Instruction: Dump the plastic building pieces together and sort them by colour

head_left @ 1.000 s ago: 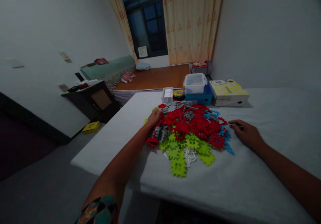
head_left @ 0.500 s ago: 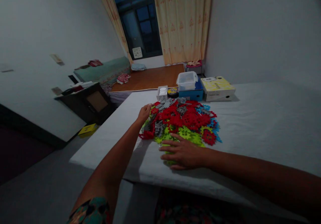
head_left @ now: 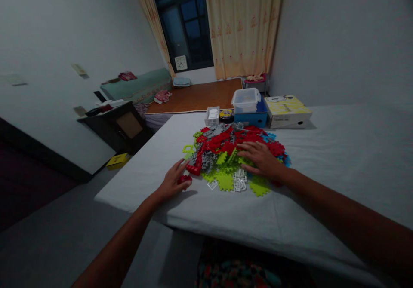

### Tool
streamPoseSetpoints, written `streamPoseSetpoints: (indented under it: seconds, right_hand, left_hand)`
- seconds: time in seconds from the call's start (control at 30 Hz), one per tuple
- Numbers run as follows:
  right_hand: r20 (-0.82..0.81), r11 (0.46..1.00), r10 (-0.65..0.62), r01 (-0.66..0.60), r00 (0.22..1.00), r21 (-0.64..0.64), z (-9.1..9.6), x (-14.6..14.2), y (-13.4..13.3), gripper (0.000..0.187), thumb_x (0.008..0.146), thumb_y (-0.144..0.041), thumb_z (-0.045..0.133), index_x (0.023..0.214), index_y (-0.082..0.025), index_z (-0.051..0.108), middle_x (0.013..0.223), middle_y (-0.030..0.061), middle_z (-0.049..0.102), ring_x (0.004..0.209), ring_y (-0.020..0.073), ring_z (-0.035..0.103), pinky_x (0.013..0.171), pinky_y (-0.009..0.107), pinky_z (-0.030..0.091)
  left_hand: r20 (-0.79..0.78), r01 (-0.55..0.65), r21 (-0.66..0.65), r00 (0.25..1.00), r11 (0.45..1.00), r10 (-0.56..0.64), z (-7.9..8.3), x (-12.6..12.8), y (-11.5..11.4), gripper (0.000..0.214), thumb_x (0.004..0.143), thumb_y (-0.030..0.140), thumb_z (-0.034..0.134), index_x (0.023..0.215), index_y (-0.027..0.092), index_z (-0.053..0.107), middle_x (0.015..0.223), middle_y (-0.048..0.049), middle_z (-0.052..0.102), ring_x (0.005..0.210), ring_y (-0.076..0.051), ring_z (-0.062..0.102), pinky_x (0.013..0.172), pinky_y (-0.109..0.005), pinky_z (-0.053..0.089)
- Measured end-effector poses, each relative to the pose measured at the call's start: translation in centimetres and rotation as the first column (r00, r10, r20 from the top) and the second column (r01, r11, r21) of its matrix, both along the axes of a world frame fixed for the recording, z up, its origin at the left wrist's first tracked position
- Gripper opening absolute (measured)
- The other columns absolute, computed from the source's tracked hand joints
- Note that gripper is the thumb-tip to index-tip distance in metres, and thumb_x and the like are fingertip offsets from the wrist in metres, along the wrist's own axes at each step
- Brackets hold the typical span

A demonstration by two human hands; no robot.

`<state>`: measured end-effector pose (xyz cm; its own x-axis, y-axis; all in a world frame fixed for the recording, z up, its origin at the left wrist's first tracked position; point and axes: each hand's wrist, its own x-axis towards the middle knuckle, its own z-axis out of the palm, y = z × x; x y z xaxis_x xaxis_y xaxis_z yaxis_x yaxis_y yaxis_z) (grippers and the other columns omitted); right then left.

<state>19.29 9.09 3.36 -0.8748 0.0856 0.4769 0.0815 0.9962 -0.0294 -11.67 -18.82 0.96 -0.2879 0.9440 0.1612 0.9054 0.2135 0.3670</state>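
Observation:
A heap of flat interlocking plastic pieces [head_left: 226, 148], red, green, grey, blue and white, lies on a white-covered table [head_left: 322, 167]. My left hand [head_left: 172, 181] rests at the heap's near left edge, its fingers pinched on a small red piece [head_left: 185, 179]. My right hand [head_left: 262, 157] lies flat on top of the heap with its fingers spread, pressing on red and green pieces.
At the table's far edge stand a small white box [head_left: 212, 116], a round tin [head_left: 226, 115], a clear tub [head_left: 246, 100] on a blue box [head_left: 251, 118], and a yellow-and-white box [head_left: 287, 111]. A dark cabinet [head_left: 119, 124] stands left, a wooden bed [head_left: 196, 99] behind.
My left hand has drawn back from the heap's far left edge to its near left edge, with a red piece. My right hand has moved from the near edge onto the heap's top.

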Motion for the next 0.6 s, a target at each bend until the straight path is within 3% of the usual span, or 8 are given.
streamPoseSetpoints:
  seconds: [0.07,0.13,0.27,0.43,0.53,0.6]
  right_hand:
    - [-0.032,0.996,-0.075,0.074,0.997,-0.045,-0.2,0.3,1.0,0.041,0.094,-0.043,0.050,0.131,-0.027,0.057,0.146,0.0074,0.050,0.135,0.0298,0.039,0.108,0.053,0.028]
    - [-0.061,0.985,-0.156,0.150,0.986,-0.085,-0.6,0.6,2.0,0.042,0.095,-0.044,0.048,0.133,-0.026,0.056,0.144,0.0077,0.052,0.133,0.0301,0.040,0.106,0.053,0.030]
    - [-0.111,0.964,-0.248,0.234,0.962,-0.127,-1.5,1.3,3.9,0.038,0.097,-0.042,0.044,0.126,-0.023,0.062,0.140,0.0094,0.056,0.130,0.0296,0.045,0.103,0.052,0.035]
    - [-0.143,0.968,-0.218,0.196,0.965,-0.154,-2.2,2.2,5.7,0.034,0.097,-0.038,0.046,0.120,-0.022,0.065,0.134,0.0097,0.061,0.123,0.0271,0.052,0.103,0.049,0.040]
    - [-0.176,0.961,-0.247,0.218,0.953,-0.170,-2.5,2.5,6.1,0.030,0.095,-0.035,0.050,0.117,-0.022,0.067,0.130,0.0103,0.063,0.121,0.0278,0.054,0.102,0.050,0.042]
    - [-0.207,0.955,-0.263,0.224,0.942,-0.193,-2.5,2.6,6.2,0.029,0.094,-0.031,0.051,0.115,-0.022,0.067,0.127,0.0099,0.065,0.120,0.0281,0.055,0.102,0.051,0.042]
  left_hand:
    - [-0.035,0.050,-0.005,0.998,0.999,-0.050,-0.5,1.0,0.5,0.104,0.073,0.069,0.064,0.156,0.025,0.021,0.161,-0.0131,0.021,0.147,-0.033,0.025,0.119,-0.046,0.027]
    - [-0.067,0.077,0.018,0.995,0.997,-0.076,-0.9,1.9,1.7,0.110,0.073,0.067,0.066,0.157,0.023,0.011,0.162,-0.0148,0.018,0.148,-0.034,0.021,0.120,-0.047,0.025]
    - [-0.139,0.128,0.096,0.984,0.987,-0.114,-1.6,2.3,4.8,0.093,0.086,0.059,0.057,0.157,0.023,0.008,0.160,-0.0177,0.020,0.147,-0.034,0.022,0.118,-0.051,0.027]
    - [-0.200,0.099,0.103,0.977,0.990,-0.077,-2.4,0.5,7.1,0.086,0.090,0.050,0.056,0.156,0.024,0.007,0.158,-0.0174,0.025,0.145,-0.036,0.027,0.114,-0.057,0.031]
    - [-0.217,0.048,0.058,0.976,0.997,-0.034,-1.6,-0.6,7.3,0.088,0.086,0.043,0.061,0.155,0.022,0.010,0.157,-0.0182,0.028,0.142,-0.039,0.031,0.112,-0.059,0.033]
    - [-0.228,0.035,0.088,0.974,0.995,-0.014,-0.1,-0.5,7.4,0.092,0.081,0.036,0.066,0.155,0.020,0.014,0.156,-0.0185,0.029,0.141,-0.041,0.031,0.112,-0.059,0.034]
